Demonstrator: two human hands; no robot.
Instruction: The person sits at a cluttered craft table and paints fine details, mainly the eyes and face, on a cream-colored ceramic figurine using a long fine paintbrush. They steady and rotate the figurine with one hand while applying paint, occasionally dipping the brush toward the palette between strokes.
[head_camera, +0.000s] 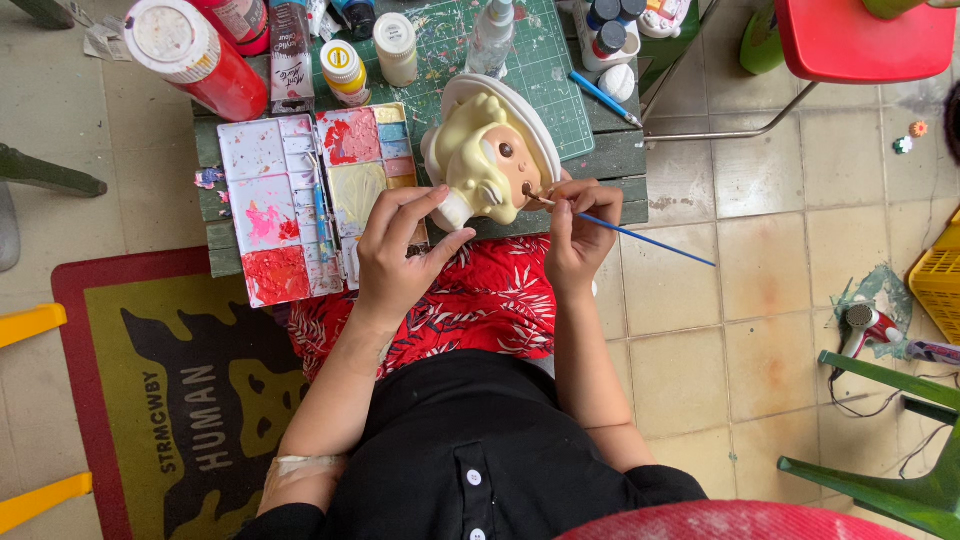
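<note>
Left hand (395, 250) curled around neck of pale yellow figurine head (487, 152), held tilted above bench (610, 160) edge | right hand (578, 235) pinching blue-handled brush (640, 236), tip touching figurine's face | paint palette (305, 200) just left | red bottle (200, 60) at far corner.

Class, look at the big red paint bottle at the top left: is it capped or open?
Capped. The red paint bottle has its white lid on, facing the camera; no paint shows at its top.
</note>
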